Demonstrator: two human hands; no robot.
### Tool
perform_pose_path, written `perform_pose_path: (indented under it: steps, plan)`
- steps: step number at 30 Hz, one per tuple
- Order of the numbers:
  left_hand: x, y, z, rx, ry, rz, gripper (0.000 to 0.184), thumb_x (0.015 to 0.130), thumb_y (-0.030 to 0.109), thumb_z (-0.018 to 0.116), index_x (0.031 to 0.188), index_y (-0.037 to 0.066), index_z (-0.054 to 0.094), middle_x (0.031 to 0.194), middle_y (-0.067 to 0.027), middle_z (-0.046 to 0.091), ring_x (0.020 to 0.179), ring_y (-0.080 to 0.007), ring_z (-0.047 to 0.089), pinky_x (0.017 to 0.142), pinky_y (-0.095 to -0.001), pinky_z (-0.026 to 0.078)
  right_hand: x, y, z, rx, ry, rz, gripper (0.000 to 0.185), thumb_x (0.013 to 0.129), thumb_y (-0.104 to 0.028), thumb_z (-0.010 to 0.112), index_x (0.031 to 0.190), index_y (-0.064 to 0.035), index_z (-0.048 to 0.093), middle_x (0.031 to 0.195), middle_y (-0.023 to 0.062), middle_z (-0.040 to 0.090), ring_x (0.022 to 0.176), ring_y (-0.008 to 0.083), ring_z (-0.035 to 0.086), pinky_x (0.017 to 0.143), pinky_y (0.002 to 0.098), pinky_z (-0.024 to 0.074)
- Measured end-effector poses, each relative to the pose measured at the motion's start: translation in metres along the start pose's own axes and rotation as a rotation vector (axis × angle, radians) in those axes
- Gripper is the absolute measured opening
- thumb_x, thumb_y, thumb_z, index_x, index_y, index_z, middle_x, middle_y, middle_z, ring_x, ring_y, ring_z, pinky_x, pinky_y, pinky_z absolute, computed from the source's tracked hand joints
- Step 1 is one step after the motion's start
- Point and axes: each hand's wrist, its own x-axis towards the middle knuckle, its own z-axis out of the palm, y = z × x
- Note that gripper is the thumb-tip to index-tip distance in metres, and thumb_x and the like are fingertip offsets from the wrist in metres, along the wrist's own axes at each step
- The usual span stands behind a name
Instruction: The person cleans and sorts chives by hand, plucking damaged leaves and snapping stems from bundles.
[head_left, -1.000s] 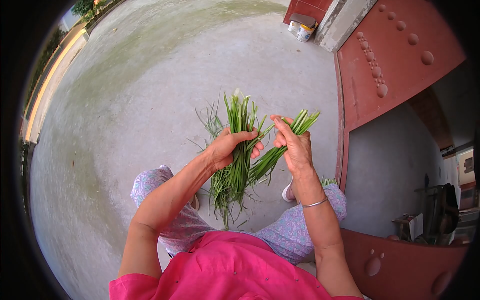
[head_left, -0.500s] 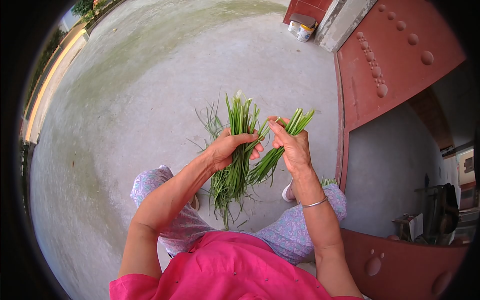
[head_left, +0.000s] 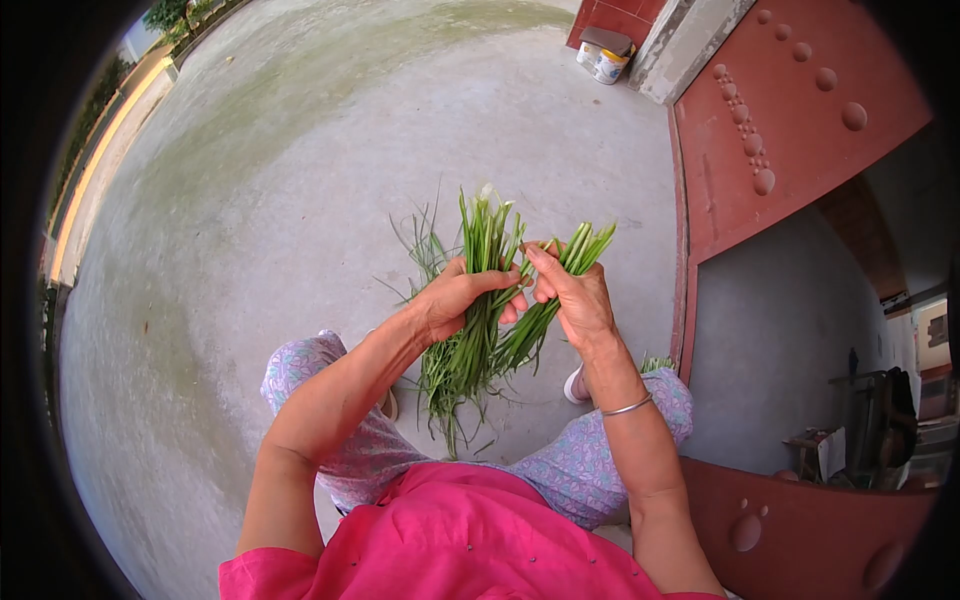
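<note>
A thick bunch of garlic chives (head_left: 484,235) is wrapped in my left hand (head_left: 462,300), pale cut ends up and leaves hanging down. My right hand (head_left: 578,298) is closed round a smaller bunch of chives (head_left: 590,243), tilted with its pale ends to the upper right. The right thumb and forefinger pinch at a stem end beside my left fingertips, and the two hands almost touch. Loose chive leaves (head_left: 450,400) lie on the ground below the left bunch, between my feet. Thin wilted blades (head_left: 425,240) lie on the concrete behind my left hand.
Grey concrete floor (head_left: 300,200) spreads ahead and to the left. A red door (head_left: 790,130) with round bosses stands at the right beside a doorway. A white bucket (head_left: 604,62) sits near the far wall. More greens (head_left: 656,364) show by my right knee.
My right hand has moved slightly left and down with its bunch, closer to my left hand. The left bunch has shifted a little to the right.
</note>
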Motion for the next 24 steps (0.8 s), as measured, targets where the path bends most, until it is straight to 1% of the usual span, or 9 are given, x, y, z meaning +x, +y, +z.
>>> perform_pose_path:
  steps: [3, 6, 9, 12, 15, 18, 21, 24]
  plan:
    - [-0.002, 0.001, 0.002, -0.002, 0.0, -0.023, 0.016, 0.092, 0.013, 0.057, 0.1, -0.001, 0.058, 0.077, -0.0111, 0.064, 0.064, -0.0179, 0.062, 0.059, -0.0291, 0.052, -0.002, -0.002, 0.004, 0.048, 0.036, -0.001, 0.019, 0.086, -0.019, 0.069, 0.09, -0.0006, 0.066, 0.066, -0.0004, 0.056, 0.056, 0.0071, 0.044, 0.055, 0.0221, 0.0396]
    - [-0.001, 0.0, 0.001, 0.027, -0.084, -0.016, 0.016, 0.094, 0.014, 0.054, 0.099, -0.001, 0.059, 0.078, -0.0107, 0.064, 0.064, -0.0175, 0.061, 0.06, -0.0291, 0.051, 0.001, 0.001, 0.0, 0.044, 0.004, 0.021, 0.018, 0.088, -0.017, 0.068, 0.089, 0.0001, 0.065, 0.064, 0.0008, 0.056, 0.053, 0.009, 0.048, 0.051, 0.023, 0.0412]
    - [-0.003, 0.001, 0.003, 0.055, -0.157, -0.012, 0.017, 0.095, 0.015, 0.053, 0.097, 0.0, 0.06, 0.077, -0.0094, 0.063, 0.063, -0.0164, 0.059, 0.061, -0.0284, 0.049, -0.006, -0.014, 0.009, 0.127, -0.1, 0.037, 0.016, 0.089, -0.015, 0.065, 0.087, 0.001, 0.064, 0.063, 0.0019, 0.056, 0.048, 0.0117, 0.051, 0.046, 0.0246, 0.042]
    - [-0.002, 0.0, 0.004, 0.086, -0.167, -0.008, 0.018, 0.095, 0.017, 0.054, 0.098, 0.0, 0.06, 0.075, -0.0083, 0.062, 0.062, -0.0152, 0.057, 0.06, -0.0275, 0.048, -0.006, -0.014, 0.01, 0.035, -0.123, 0.024, 0.015, 0.09, -0.013, 0.064, 0.086, 0.0018, 0.063, 0.063, 0.0033, 0.057, 0.045, 0.0137, 0.054, 0.042, 0.0259, 0.0415]
    - [-0.001, -0.002, 0.003, 0.101, -0.162, -0.01, 0.019, 0.095, 0.018, 0.053, 0.099, 0.0, 0.06, 0.074, -0.0073, 0.061, 0.061, -0.0144, 0.057, 0.059, -0.0271, 0.048, -0.005, -0.01, 0.007, 0.026, -0.132, 0.035, 0.016, 0.089, -0.014, 0.065, 0.085, 0.0015, 0.064, 0.064, 0.0041, 0.059, 0.045, 0.013, 0.053, 0.043, 0.0248, 0.0404]
    - [0.0, -0.004, -0.001, 0.053, -0.146, -0.02, 0.02, 0.096, 0.019, 0.053, 0.099, 0.0, 0.06, 0.075, -0.0074, 0.062, 0.062, -0.0142, 0.058, 0.06, -0.0267, 0.048, -0.004, -0.008, 0.007, 0.011, -0.072, 0.004, 0.017, 0.089, -0.016, 0.065, 0.086, 0.0012, 0.064, 0.064, 0.0038, 0.059, 0.046, 0.0126, 0.053, 0.045, 0.024, 0.039]
    - [-0.001, -0.003, 0.0, -0.003, -0.136, -0.003, 0.022, 0.096, 0.019, 0.052, 0.1, -0.001, 0.06, 0.079, -0.0086, 0.064, 0.065, -0.0146, 0.06, 0.061, -0.0262, 0.05, -0.006, -0.011, 0.013, 0.03, -0.005, 0.011, 0.017, 0.089, -0.017, 0.065, 0.086, 0.0005, 0.065, 0.063, 0.0019, 0.057, 0.049, 0.0115, 0.053, 0.047, 0.0234, 0.0379]
    - [0.0, -0.002, 0.002, -0.03, -0.068, -0.001, 0.023, 0.097, 0.019, 0.051, 0.101, -0.002, 0.059, 0.084, -0.0103, 0.065, 0.068, -0.0154, 0.062, 0.063, -0.0262, 0.051, -0.004, -0.004, 0.008, 0.063, -0.008, -0.005, 0.019, 0.089, -0.018, 0.065, 0.088, 0.0014, 0.064, 0.065, 0.0018, 0.056, 0.053, 0.0108, 0.052, 0.048, 0.0245, 0.0393]
